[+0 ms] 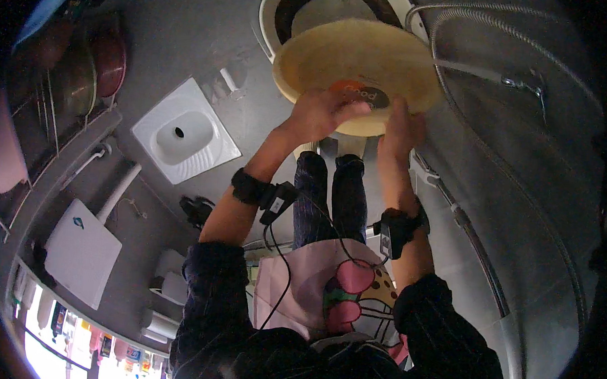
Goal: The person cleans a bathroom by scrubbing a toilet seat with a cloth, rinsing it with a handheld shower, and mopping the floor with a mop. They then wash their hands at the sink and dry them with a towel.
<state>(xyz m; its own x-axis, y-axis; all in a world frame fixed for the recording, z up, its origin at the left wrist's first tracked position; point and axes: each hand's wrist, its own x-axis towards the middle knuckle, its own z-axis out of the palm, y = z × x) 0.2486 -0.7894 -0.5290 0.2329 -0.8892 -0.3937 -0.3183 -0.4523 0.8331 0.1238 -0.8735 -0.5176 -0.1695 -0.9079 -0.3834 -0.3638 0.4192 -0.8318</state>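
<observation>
A round yellow plastic basin [360, 55], with a printed orange and dark mark inside, is held up in front of my body. My left hand [322, 111] grips its near rim on the left, the thumb reaching over the inner side. On the right, my right hand [405, 123] holds the same rim; it is somewhat blurred, and its fingers behind the basin are hidden. Beyond the basin, partly covered by it, stands a larger white tub [268, 15] with a dark inside and a pale round area in it.
A white squat toilet [186, 131] is set in the grey floor at left. At right are a wall tap [524, 85], a metal shower hose [481, 139] and a long-handled pole [479, 243]. A rack [52, 122] with basins stands far left, and a white cistern [83, 253] hangs below it.
</observation>
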